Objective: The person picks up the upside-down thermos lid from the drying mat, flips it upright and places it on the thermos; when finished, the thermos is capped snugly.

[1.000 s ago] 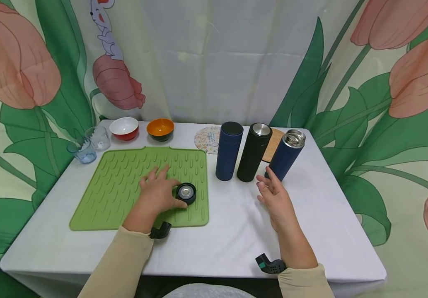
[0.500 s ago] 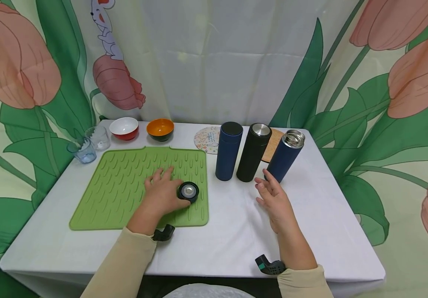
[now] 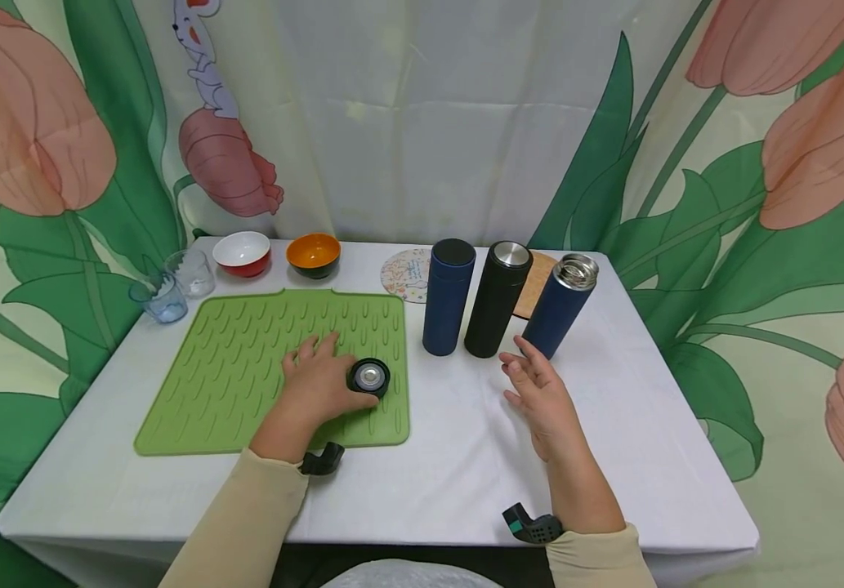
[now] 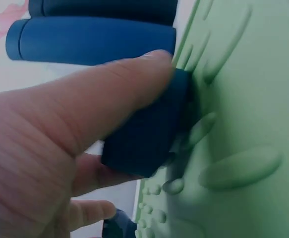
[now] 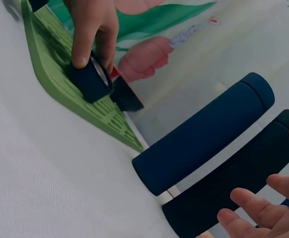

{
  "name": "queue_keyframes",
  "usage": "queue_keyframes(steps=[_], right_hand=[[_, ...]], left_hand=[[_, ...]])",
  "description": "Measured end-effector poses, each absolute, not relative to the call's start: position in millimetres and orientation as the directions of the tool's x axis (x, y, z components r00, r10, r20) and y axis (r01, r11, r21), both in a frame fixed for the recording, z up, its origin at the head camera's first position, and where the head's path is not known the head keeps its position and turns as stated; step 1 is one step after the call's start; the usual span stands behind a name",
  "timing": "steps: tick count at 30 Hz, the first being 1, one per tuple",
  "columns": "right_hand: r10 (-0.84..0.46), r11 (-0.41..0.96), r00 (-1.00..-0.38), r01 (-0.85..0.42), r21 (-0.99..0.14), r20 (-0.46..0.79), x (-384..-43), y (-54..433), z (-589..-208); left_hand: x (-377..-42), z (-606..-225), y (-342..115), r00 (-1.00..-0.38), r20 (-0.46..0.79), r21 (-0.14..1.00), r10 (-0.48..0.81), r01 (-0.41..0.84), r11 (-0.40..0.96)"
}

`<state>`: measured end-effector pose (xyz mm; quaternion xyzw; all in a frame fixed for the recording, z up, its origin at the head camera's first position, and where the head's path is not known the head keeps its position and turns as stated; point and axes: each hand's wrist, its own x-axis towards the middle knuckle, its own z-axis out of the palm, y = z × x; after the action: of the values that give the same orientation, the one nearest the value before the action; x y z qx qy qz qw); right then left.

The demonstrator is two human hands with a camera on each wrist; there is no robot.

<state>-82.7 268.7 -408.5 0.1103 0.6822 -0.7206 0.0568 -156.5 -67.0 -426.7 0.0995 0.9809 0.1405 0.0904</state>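
Observation:
My left hand (image 3: 314,388) pinches a dark flask lid (image 3: 370,376) between thumb and fingers, low over the right part of the green drying mat (image 3: 245,367). The lid's silvery inner side faces up; in the left wrist view its dark blue side wall (image 4: 144,134) shows close to the mat. My right hand (image 3: 542,400) holds nothing, fingers loosely spread, just in front of a blue flask (image 3: 560,310) with a bare steel mouth. Left of that flask stand a black flask (image 3: 495,310) with a steel top and a navy flask (image 3: 447,302) with a dark top.
A red-and-white bowl (image 3: 242,263) and an orange bowl (image 3: 314,256) stand at the back left, beside two clear cups (image 3: 164,304). A round patterned coaster (image 3: 403,276) and a wooden board (image 3: 534,282) lie behind the flasks on the white table (image 3: 451,490).
The left hand has shifted slightly right over the mat with the lid in its grip, then stays put. The right hand has moved only a little and the flasks stand where they were.

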Motion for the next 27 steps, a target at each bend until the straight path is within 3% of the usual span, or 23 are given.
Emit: queue_keyframes(steps=[16,24,27], right_hand=[[0.063,-0.089,-0.961,0.263,-0.961,-0.268,-79.1,268.7,-409.1],[0.057,-0.105,-0.959,0.269,-0.957,-0.276,-79.6,266.4,-411.2],[0.036,-0.099,-0.959,0.275,-0.956,-0.280,-81.5,262.7,-412.7]], left_hand=[[-154.3,-425.2,-59.0,-0.981,0.027,0.381,0.191,0.187,0.906],[-154.0,-427.2,-59.8,-0.983,0.014,0.372,0.184,0.176,0.912],[-152.1,-423.6,-56.4,-0.980,0.013,0.443,0.196,0.182,0.878]])
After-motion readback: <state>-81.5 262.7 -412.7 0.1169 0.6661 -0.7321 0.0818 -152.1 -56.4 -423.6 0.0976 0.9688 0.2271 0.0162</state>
